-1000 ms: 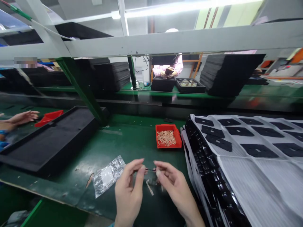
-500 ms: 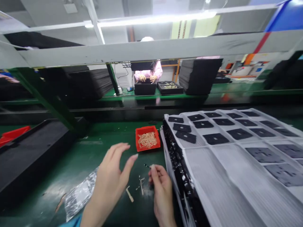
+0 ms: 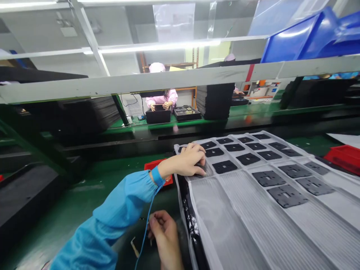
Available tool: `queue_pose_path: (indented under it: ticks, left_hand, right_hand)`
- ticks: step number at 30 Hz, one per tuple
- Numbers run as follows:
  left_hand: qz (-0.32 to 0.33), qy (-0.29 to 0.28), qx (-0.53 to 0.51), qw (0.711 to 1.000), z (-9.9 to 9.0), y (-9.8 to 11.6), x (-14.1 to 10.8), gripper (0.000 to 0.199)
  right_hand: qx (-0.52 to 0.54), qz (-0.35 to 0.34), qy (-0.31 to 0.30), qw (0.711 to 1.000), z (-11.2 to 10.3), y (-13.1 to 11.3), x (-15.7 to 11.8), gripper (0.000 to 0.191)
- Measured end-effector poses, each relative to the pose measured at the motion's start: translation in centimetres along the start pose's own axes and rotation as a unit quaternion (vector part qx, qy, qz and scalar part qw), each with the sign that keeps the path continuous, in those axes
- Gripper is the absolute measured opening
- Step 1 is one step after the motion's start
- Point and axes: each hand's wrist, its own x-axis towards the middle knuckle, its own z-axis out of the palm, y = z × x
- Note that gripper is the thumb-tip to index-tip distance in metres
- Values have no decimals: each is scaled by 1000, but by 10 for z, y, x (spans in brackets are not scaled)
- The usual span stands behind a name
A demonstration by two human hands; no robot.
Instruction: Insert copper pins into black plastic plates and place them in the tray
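Note:
My left hand (image 3: pixel 191 160) reaches across to the near left corner of a white, ribbed sheet tray (image 3: pixel 225 210). Its fingers curl around a flat black plate (image 3: pixel 200 169), mostly hidden beneath them. Low in the middle, my right hand (image 3: pixel 165 236) is closed, with thumb and fingertips pinched on a thin dark piece (image 3: pixel 142 218), of which only the tip shows. Other black plates, such as one with a centre slot (image 3: pixel 224 167), lie in rows on the tray. A small beige strip (image 3: pixel 134 248) lies on the bench left of my right hand.
Behind my left forearm stands a small red bin (image 3: pixel 152 165), largely covered. A blue cord (image 3: pixel 144 234) hangs from my left wrist band. At right sits another red bin (image 3: pixel 344 157). A person (image 3: pixel 161 99) works across the bench, beside stacked black trays (image 3: pixel 213 101).
My left hand has moved right and forward, from above the bench onto the tray's plates, and its fingers have closed. My right hand keeps its pinch. The view has turned right.

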Motion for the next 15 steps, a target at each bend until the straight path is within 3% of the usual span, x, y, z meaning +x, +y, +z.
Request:
queue_pose_path:
  ticks: [3,5,7,10,11,13,15]
  left_hand:
    - [-7,43,-56,997,-8,16,-15,26]
    - [-22,90,-98,991,-14,27,-34,13]
    - [-60,174,-139,973,-21,37,-62,11]
    - [-169,354,-190,900,-30,40,-119,21]
    - [-216,389,-199,873,-32,38,-140,24]
    - [-305,396,-211,840,-30,32,-181,28]
    - [-365,363,-217,830,-21,24,-218,39]
  right_hand:
    - [15,10,-7,1000,-1,3,0,57]
    - [27,12,3,1000,1,3,-1,58]
    - [43,7,26,999,3,2,-2,58]
    - [69,-2,61,996,5,-3,-2,56]
    - [78,-3,69,995,5,-4,-3,56]
    - [92,-4,80,993,4,-7,-3,57]
    - [103,-7,92,990,3,-9,-3,56]
